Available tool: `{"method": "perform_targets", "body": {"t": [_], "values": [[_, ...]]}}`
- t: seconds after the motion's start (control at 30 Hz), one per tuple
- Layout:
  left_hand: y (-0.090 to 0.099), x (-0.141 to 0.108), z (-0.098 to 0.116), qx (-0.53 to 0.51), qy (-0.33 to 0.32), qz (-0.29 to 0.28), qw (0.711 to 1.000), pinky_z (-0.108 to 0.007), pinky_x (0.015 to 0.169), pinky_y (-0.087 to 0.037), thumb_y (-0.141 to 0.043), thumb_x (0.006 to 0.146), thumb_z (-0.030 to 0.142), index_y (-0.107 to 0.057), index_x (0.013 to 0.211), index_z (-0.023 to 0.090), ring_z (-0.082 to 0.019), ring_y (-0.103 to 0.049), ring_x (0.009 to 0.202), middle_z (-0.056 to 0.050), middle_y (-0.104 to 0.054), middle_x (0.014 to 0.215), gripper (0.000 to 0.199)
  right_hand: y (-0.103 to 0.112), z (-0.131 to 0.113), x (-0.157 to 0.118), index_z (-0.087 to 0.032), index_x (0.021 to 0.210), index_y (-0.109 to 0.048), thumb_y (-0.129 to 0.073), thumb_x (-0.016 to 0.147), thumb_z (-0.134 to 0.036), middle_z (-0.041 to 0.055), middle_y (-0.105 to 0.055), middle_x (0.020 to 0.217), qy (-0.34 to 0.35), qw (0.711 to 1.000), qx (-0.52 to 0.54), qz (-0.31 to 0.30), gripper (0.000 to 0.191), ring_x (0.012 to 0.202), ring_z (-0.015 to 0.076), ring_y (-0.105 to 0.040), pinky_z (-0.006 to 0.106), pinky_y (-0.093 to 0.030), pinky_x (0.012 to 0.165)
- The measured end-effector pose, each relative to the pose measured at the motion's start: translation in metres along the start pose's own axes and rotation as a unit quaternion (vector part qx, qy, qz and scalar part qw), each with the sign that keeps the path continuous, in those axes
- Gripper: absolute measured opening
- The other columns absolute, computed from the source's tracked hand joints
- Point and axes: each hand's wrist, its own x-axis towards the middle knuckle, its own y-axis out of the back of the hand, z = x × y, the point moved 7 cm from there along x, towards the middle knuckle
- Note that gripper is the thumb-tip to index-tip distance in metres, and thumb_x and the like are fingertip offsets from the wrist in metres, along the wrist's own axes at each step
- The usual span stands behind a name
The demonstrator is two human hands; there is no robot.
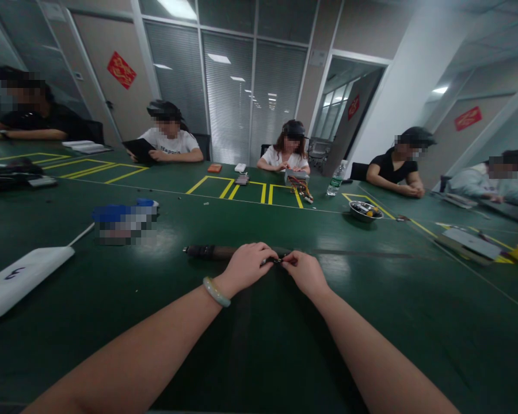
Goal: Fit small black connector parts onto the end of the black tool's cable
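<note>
A dark brown and black rod [216, 252] with a thin metal tip at its left end lies crosswise on the green table. My left hand [250, 264] reaches over the rod's right part, its fingers closed about a small black piece [267, 260] beside it. Close by, my right hand [304, 273] pinches the other side of this piece, where a bit of shiny metal shows. The fingertips of both hands nearly meet. Whether the small piece is joined to the rod I cannot tell, as my fingers cover most of it. A pale bangle [216, 292] circles my left wrist.
A white power bank [26, 279] with a cable lies at left, near a blurred blue packet [123, 218]. Further off are a metal bowl [365, 213] of small items, a water bottle [336, 179] and yellow tape markings [227, 188]. Several people sit across the table.
</note>
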Motion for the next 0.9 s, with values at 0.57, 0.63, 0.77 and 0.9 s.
{"method": "perform_targets", "body": {"t": [0.57,0.63,0.77,0.9], "values": [[-0.002,0.002,-0.001,-0.005,0.004,0.0,1.0,-0.034,0.085,-0.045,-0.056,0.089,0.03,-0.066,0.103,0.028,-0.019,-0.057,0.097,-0.002,-0.061,0.106,0.017,-0.006,-0.001,0.0,-0.021,0.084,-0.067,-0.064,0.084,-0.022,-0.0017,-0.067,0.079,-0.01,1.0,0.021,-0.001,0.003,0.071,0.0136,-0.062,0.022,-0.042,0.063],[-0.001,0.002,-0.001,-0.007,0.004,0.001,1.0,-0.035,0.085,-0.044,-0.056,0.089,0.029,-0.066,0.103,0.028,-0.019,-0.057,0.097,-0.001,-0.061,0.106,0.017,-0.006,-0.001,0.0,-0.022,0.088,-0.067,-0.064,0.084,-0.021,-0.0022,-0.066,0.079,-0.004,0.999,0.03,0.008,0.005,0.071,0.0133,-0.061,0.022,-0.042,0.063],[0.0,0.002,-0.001,-0.012,0.006,0.003,1.0,-0.034,0.084,-0.045,-0.057,0.089,0.028,-0.065,0.103,0.027,-0.019,-0.057,0.097,-0.001,-0.061,0.106,0.017,-0.007,-0.003,0.003,-0.023,0.111,-0.063,-0.063,0.084,-0.017,-0.002,-0.065,0.082,0.02,0.999,0.016,0.023,0.027,0.075,0.0138,-0.06,0.022,-0.042,0.066],[0.001,0.002,0.001,-0.011,0.006,0.005,1.0,-0.034,0.084,-0.045,-0.058,0.088,0.027,-0.065,0.103,0.026,-0.019,-0.058,0.097,-0.001,-0.062,0.105,0.016,-0.011,-0.009,0.007,-0.023,0.114,-0.066,-0.058,0.087,-0.015,0.0021,-0.064,0.097,0.061,0.997,-0.047,0.01,0.029,0.084,0.0155,-0.059,0.024,-0.042,0.076]]}}
